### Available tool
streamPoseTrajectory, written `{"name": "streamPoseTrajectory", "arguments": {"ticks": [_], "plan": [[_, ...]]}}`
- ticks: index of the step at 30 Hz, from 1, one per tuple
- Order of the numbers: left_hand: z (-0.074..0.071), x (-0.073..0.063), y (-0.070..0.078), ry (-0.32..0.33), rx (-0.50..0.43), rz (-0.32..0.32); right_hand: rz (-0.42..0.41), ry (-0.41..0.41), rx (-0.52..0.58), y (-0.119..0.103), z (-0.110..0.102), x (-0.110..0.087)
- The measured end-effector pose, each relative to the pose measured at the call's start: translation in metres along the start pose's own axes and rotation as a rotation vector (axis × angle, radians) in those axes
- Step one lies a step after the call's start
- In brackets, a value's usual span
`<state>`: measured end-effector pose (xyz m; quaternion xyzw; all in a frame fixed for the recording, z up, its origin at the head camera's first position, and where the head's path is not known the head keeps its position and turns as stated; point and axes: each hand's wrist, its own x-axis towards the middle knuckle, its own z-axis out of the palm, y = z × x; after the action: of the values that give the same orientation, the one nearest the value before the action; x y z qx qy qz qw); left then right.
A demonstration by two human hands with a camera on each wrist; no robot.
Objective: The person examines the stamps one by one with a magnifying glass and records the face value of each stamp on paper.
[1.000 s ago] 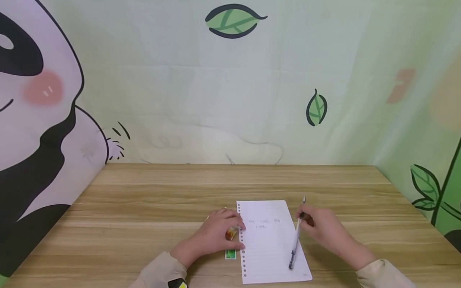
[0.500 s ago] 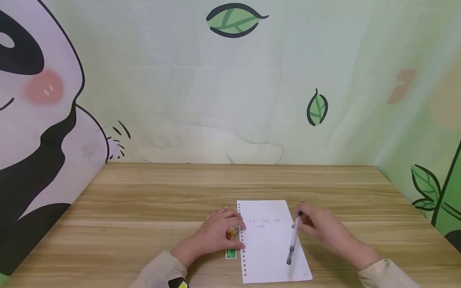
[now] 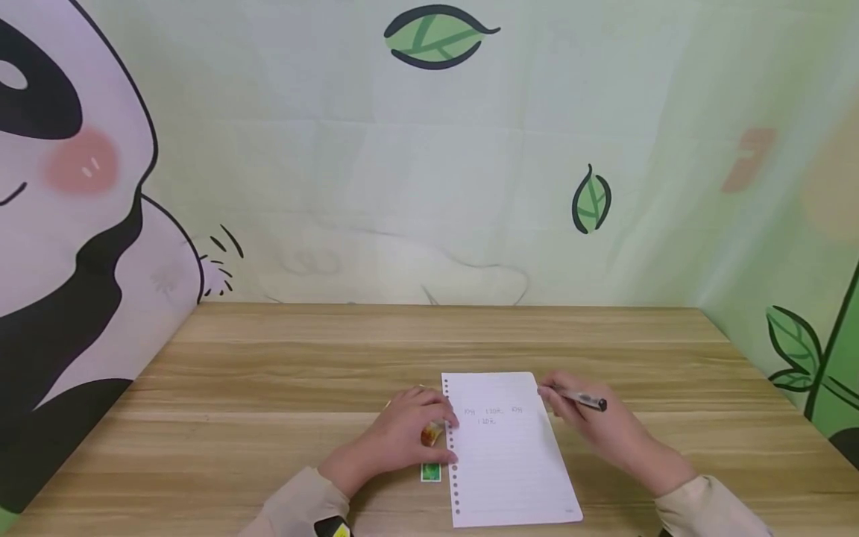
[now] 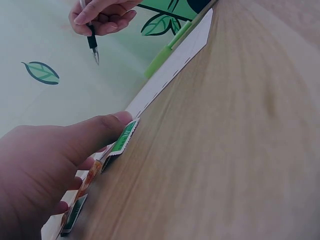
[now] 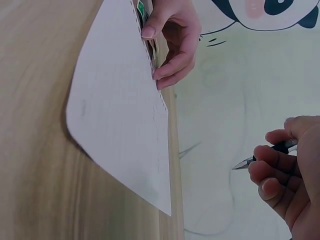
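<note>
A white sheet of lined, punched paper (image 3: 513, 470) lies on the table with several handwritten characters in its upper part. My left hand (image 3: 403, 429) rests at its left edge, fingertips and thumb touching the holes' margin. Under and beside that hand lie small perforated stamps: a green stamp (image 3: 431, 473), an orange-brown stamp (image 3: 432, 434) and, in the left wrist view, a dark green stamp (image 4: 75, 215), all partly covered. My right hand (image 3: 604, 425) holds a pen (image 3: 584, 399) above the paper's right edge. Its bare tip shows raised in the right wrist view.
The wood-grain table (image 3: 302, 358) extends around the paper. Behind it hangs a pale green backdrop (image 3: 429, 179) printed with leaves and a panda, which also borders the table's sides.
The pen has swung round in my right hand: its rear end, earlier over the paper toward me, now points right. That hand has shifted slightly away and left. The left hand stays put.
</note>
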<state>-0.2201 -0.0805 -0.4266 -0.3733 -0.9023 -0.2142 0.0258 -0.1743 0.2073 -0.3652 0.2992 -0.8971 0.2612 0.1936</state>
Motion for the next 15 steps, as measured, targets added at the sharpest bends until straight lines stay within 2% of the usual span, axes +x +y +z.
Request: {"name": "streamPoseTrajectory", "arguments": {"ticks": [4, 8, 15], "plan": [[0.0003, 0.0003, 0.0001, -0.001, -0.003, 0.000, 0.061, -0.020, 0.058, -0.0029, -0.0009, 0.0040], [0.0007, 0.0004, 0.0000, -0.002, 0.001, 0.001, 0.186, -0.072, 0.157, -0.0067, -0.0033, 0.0065], [0.0011, 0.0006, 0.0001, 0.005, 0.013, 0.002, 0.292, -0.101, 0.333, -0.0084, -0.0021, 0.0102]]}}
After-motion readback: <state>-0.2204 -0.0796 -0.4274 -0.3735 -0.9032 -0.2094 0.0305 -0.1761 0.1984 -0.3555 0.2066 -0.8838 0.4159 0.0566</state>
